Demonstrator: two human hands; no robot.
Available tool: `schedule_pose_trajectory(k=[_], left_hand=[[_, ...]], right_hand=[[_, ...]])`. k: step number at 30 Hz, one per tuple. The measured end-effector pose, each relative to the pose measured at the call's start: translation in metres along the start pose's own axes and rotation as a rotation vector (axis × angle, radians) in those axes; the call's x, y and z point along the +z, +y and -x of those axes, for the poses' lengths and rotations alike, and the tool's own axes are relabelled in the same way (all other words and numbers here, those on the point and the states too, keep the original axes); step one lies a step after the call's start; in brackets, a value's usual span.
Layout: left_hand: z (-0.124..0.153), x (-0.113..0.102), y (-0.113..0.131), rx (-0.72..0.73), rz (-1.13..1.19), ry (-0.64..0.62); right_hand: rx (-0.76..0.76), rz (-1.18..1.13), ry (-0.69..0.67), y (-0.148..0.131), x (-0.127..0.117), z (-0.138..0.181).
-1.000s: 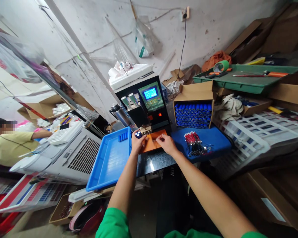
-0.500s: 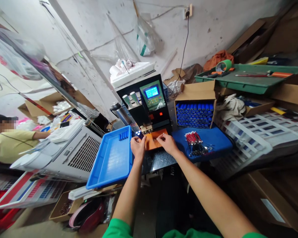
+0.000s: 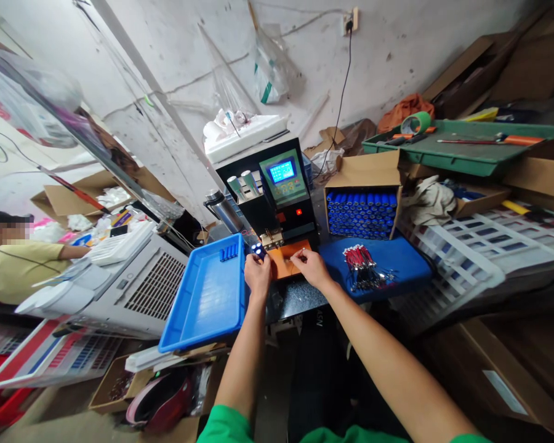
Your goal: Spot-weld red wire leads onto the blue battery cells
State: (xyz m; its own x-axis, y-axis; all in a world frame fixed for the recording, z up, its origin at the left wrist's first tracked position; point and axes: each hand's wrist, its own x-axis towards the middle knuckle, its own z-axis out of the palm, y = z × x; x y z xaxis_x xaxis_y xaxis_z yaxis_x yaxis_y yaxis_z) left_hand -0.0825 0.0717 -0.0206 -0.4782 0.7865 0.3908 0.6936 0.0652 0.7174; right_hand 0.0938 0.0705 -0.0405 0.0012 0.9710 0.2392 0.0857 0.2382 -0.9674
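My left hand is closed, thumb and fingers pinched at a small group of blue battery cells whose pale ends catch the light. These cells are beside the welding head of a black spot welder with a lit blue screen. My right hand is pinched over the orange work plate, holding what looks like a thin wire lead; a small pale tip shows at the fingers. To its right, a bundle of red and black wire leads with white connectors lies on a blue surface.
Left of my hands stands a blue tray with several blue cells. A cardboard box of blue cells is at the right back. A steel flask stands behind the tray. Another person sits far left.
My left hand has shifted very slightly right, toward the orange plate, still pinched at the cells. My right hand has stayed almost where it was.
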Motion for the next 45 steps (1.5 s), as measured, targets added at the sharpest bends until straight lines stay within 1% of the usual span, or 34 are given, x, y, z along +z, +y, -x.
schedule_pose_trajectory(k=[2, 4, 7, 10, 13, 18, 22, 27, 32, 38, 45], left_hand=[[0.006, 0.0, 0.004, 0.099, 0.056, -0.022], [0.012, 0.002, 0.009, 0.155, 0.104, -0.079], [0.019, 0.007, 0.019, 0.156, 0.18, -0.208], [0.02, 0.012, 0.025, 0.162, 0.287, -0.298], [0.019, 0.014, 0.026, 0.179, 0.355, -0.333], [0.018, 0.017, 0.019, 0.166, 0.387, -0.372], [0.019, 0.02, 0.016, 0.16, 0.394, -0.365], [0.018, 0.023, 0.012, 0.155, 0.425, -0.37], [0.018, 0.026, 0.009, 0.183, 0.401, -0.348], [0.016, 0.029, 0.008, 0.168, 0.427, -0.32], [0.017, 0.028, 0.009, 0.133, 0.464, -0.331]], right_hand=[[0.001, 0.007, 0.003, 0.0, 0.0, -0.001], [0.002, 0.011, 0.003, 0.0, 0.0, -0.001], [0.009, 0.008, 0.01, 0.0, 0.0, -0.002], [0.008, 0.009, 0.008, 0.001, 0.001, -0.002], [0.001, 0.002, 0.006, 0.002, 0.001, -0.003], [0.025, -0.037, 0.033, 0.0, 0.001, -0.009], [0.049, -0.104, 0.069, -0.002, 0.004, -0.018], [0.06, -0.13, 0.068, -0.004, 0.016, -0.03], [0.075, -0.14, 0.061, -0.005, 0.026, -0.037], [0.071, -0.049, 0.044, -0.002, 0.031, -0.039], [0.074, 0.013, 0.047, -0.006, 0.031, -0.038]])
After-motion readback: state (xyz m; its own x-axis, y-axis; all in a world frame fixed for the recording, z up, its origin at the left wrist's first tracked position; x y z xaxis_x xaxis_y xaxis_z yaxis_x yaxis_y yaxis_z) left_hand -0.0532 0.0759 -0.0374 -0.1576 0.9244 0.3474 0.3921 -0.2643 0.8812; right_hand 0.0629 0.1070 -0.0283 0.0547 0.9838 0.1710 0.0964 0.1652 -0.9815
